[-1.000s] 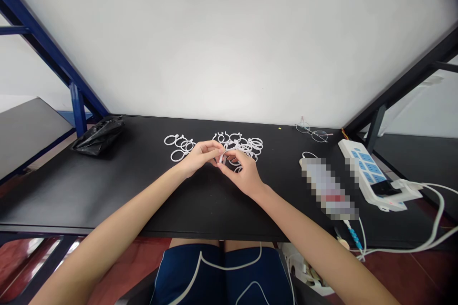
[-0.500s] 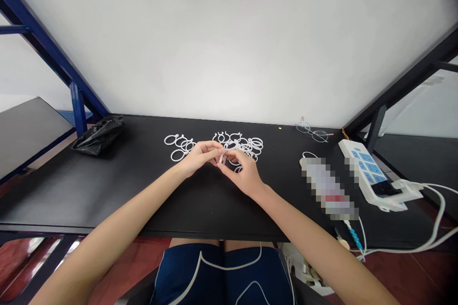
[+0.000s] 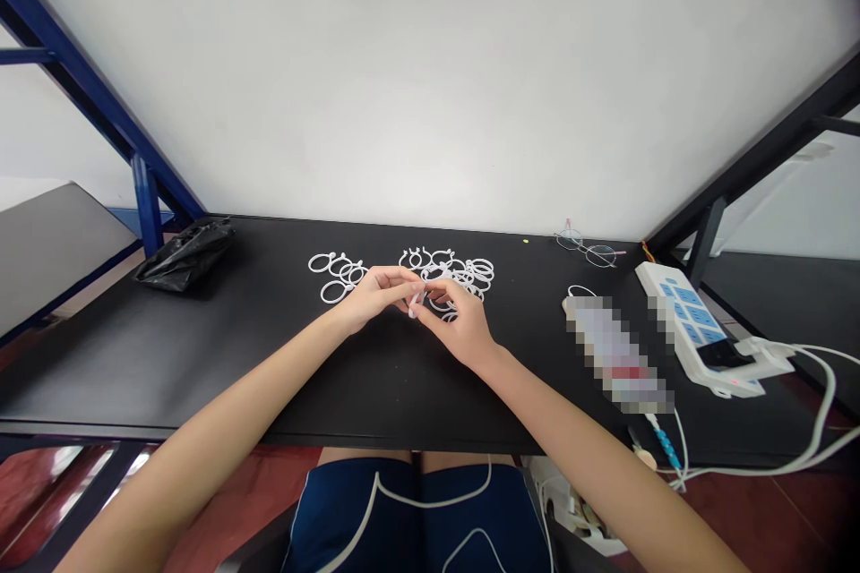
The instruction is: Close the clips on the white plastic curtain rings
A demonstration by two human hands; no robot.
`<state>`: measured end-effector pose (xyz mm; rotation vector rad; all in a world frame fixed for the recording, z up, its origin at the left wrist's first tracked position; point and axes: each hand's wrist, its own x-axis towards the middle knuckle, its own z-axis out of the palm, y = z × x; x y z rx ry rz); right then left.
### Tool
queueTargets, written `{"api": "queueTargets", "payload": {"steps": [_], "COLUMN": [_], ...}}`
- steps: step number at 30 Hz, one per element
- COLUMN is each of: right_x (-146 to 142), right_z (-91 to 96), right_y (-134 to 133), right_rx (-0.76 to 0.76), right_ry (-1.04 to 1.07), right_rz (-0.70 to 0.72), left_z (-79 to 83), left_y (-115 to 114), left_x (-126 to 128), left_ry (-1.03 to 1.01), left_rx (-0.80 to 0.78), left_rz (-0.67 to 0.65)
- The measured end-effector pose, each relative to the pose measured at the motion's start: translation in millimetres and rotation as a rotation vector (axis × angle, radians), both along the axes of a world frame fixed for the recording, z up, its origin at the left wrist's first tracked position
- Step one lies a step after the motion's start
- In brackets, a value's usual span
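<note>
Head view: forearms angled inward over black table (image 3: 396, 389), hands meeting near middle. Left hand (image 3: 371, 299) narrow, thumb and fingers pinching small white piece (image 3: 415, 304); right hand (image 3: 463, 322) curled, thumb and fingertips on same piece. Piece between both hands' fingertips, partly hidden. White rings (image 3: 341, 272) just beyond left hand; ring pile (image 3: 460, 276) just beyond right.

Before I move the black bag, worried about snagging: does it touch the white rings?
Apart: the head view shows black desk between bag and nearest ring.
</note>
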<state>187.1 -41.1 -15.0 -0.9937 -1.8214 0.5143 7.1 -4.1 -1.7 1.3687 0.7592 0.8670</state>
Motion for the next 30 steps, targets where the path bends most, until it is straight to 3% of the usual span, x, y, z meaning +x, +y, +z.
{"api": "queueTargets", "payload": {"steps": [15,23,30], "right_x": [-0.1,2.6,4.6], "right_z": [1.0,-2.3,-1.9], "right_y": [1.3,3.0,4.4], "right_rx": [0.043,0.104,0.167], "right_ry": [0.04,0.008,0.057], "right_rz": [0.052,-0.049,-0.033], "left_z": [-0.3,1.9,4.0], "left_y": [0.9,-1.7,-5.8], "left_x": [-3.0,-0.8,1.4], "left_ry": [0.005,0.046,0.111], "left_rx": [-0.034,-0.035,-0.072], "left_rz": [-0.004,-0.012,-0.172]}}
